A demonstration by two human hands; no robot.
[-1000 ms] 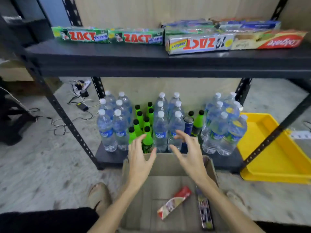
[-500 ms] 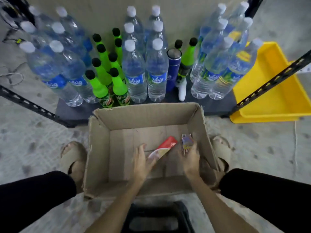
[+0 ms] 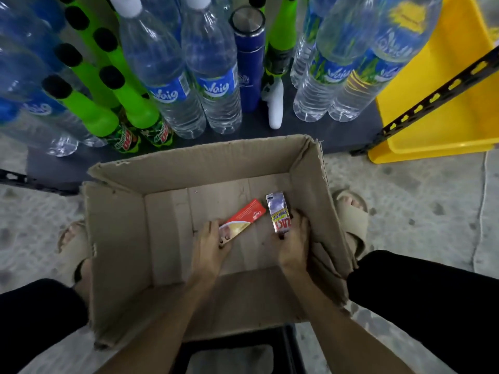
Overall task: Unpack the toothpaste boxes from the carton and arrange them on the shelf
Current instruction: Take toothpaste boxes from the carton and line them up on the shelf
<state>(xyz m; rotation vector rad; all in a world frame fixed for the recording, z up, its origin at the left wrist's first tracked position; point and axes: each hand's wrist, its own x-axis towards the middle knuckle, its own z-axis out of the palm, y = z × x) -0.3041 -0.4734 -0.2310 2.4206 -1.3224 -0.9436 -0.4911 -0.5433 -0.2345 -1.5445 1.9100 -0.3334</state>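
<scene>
Bottles [image 3: 189,76] stand on a low dark shelf [image 3: 310,130] above a grey floor [image 3: 418,198], by a yellow tray [image 3: 445,103]. In the carton [image 3: 118,238], the left hand [image 3: 209,245] grips a red box [image 3: 243,221]. The right hand [image 3: 294,240] grips a silver box [image 3: 279,211].

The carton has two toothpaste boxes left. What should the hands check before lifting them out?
1. Left hand grips the red box: ok, fingers curl round its near end.
2. Right hand grips the silver ZACT box: ok.
3. The boxes are apart, not tangled: ok.
4. Nothing else left inside the carton: cannot tell, the hands hide part of the floor.
5. Way up is clear of the carton walls: ok, top is open.
6. Room on the shelf for them: cannot tell, not in view.
</scene>
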